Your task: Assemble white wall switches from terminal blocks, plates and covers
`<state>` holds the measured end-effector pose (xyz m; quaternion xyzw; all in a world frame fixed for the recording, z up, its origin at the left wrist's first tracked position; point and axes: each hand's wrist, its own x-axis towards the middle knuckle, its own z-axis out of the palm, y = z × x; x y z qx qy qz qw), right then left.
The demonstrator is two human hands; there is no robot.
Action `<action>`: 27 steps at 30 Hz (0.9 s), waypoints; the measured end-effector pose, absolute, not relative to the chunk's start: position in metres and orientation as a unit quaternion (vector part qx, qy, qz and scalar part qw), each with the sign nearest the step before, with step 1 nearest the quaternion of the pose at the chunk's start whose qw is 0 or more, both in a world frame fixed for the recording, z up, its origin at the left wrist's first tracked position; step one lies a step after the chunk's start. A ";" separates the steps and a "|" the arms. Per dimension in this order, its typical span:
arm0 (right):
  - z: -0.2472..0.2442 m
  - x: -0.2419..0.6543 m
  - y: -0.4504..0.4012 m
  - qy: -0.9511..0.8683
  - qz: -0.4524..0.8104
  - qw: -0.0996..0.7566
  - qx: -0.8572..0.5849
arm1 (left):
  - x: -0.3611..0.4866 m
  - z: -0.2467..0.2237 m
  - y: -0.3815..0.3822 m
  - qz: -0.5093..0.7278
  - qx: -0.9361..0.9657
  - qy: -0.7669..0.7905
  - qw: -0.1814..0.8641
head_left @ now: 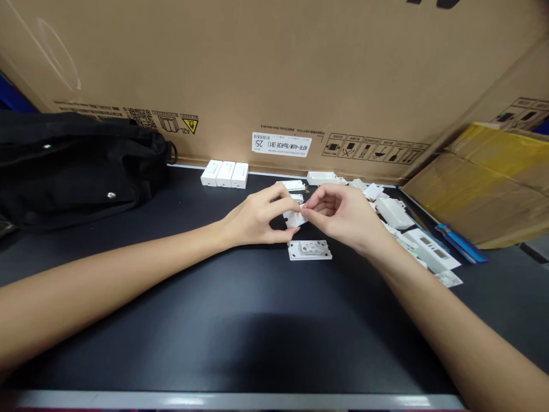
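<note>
As both bare hands meet just above a white switch faceplate [309,250] lying flat on the black work table [240,326], everything's happening around a small white plastic piece [295,218]! The left hand [257,214] comes in from the faceplate's left, fingers curled over the piece and thumb tucked under its near edge, gripping it firmly. The right hand [343,220] is on the other side, fingertips [309,209] pinched against the piece, and much of it is hidden between the two hands. Straight past the faceplate, a loose white plastic part [290,185] sits just behind the fingers, with a white housing [321,178] further back. Up and to the left of the faceplate, three white rectangular modules [224,174] stand in a tight row, and further left lies a black fabric bag [72,166]. Over to the faceplate's right, a scattered pile of white covers runs along the table, led by a long white panel [431,250], with a blue packet [461,243] just beyond. Behind it all, a big cardboard sheet [257,74] stands along the table's back edge, carrying a white barcode label [281,145].
</note>
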<state>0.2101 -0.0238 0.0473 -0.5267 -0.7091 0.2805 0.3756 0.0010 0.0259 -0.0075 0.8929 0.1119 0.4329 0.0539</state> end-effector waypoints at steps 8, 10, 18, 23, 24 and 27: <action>0.048 0.204 -0.031 -0.710 0.209 0.365 -0.565 | 0.000 -0.006 0.024 0.432 0.892 0.125 0.052; 0.048 0.201 -0.033 -0.714 0.195 0.360 -0.567 | 0.000 -0.006 0.023 0.430 0.892 0.131 0.051; 0.047 0.202 -0.033 -0.729 0.161 0.343 -0.569 | 0.000 -0.007 0.024 0.422 0.894 0.140 0.048; 0.049 0.203 -0.033 -0.736 0.134 0.330 -0.575 | 0.000 -0.009 0.025 0.425 0.893 0.138 0.051; 0.049 0.203 -0.033 -0.737 0.137 0.328 -0.575 | 0.001 -0.009 0.025 0.426 0.893 0.137 0.051; 0.050 0.202 -0.034 -0.742 0.138 0.324 -0.570 | 0.001 -0.008 0.025 0.427 0.892 0.138 0.052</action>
